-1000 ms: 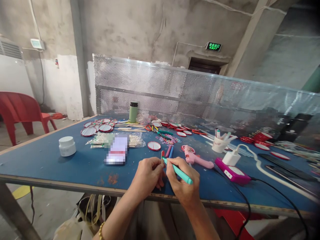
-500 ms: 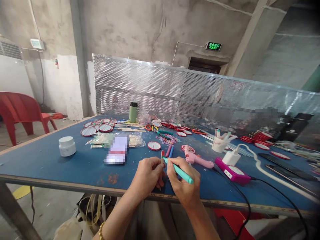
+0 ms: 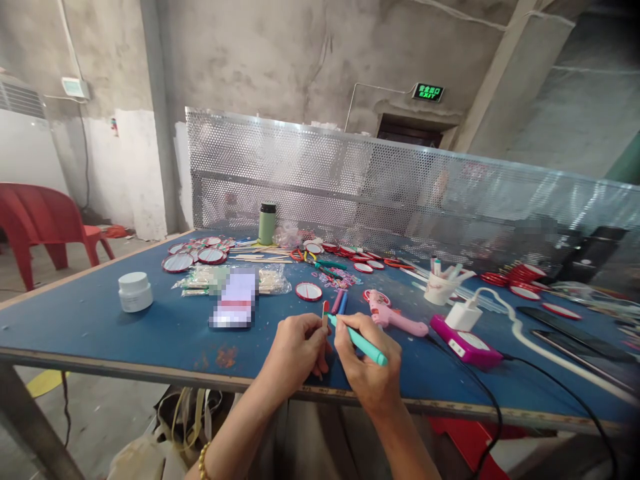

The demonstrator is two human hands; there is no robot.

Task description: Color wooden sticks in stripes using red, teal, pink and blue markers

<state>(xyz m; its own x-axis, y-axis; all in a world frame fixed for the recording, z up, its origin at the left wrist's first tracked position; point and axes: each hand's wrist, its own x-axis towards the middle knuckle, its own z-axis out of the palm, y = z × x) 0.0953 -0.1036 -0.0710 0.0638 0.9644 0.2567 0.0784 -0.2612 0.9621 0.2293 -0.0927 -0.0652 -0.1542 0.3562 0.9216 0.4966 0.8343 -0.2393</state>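
Near the table's front edge, my left hand (image 3: 299, 347) pinches a small wooden stick (image 3: 325, 315) with a red tip, held upright. My right hand (image 3: 370, 357) is closed around a turquoise marker pen (image 3: 364, 343), its tip at the side of the stick just below the red end. Whether the tip touches the wood is too small to tell. Just beyond the hands lie a pink-purple marker (image 3: 337, 301) and a blue marker (image 3: 343, 303). A round red-rimmed disc (image 3: 309, 291) rests behind my left hand.
Right of my hands are a pink glue gun (image 3: 400, 321), a magenta power strip (image 3: 465, 343) with cables and a cup of pens (image 3: 437, 288). On the left stand a white jar (image 3: 135, 292) and a phone (image 3: 234, 299). A perforated metal screen (image 3: 320, 180) borders the back.
Almost nothing differs. Both hands keep the same grip, with the marker tip still beside the stick; the whole view has shifted very slightly.
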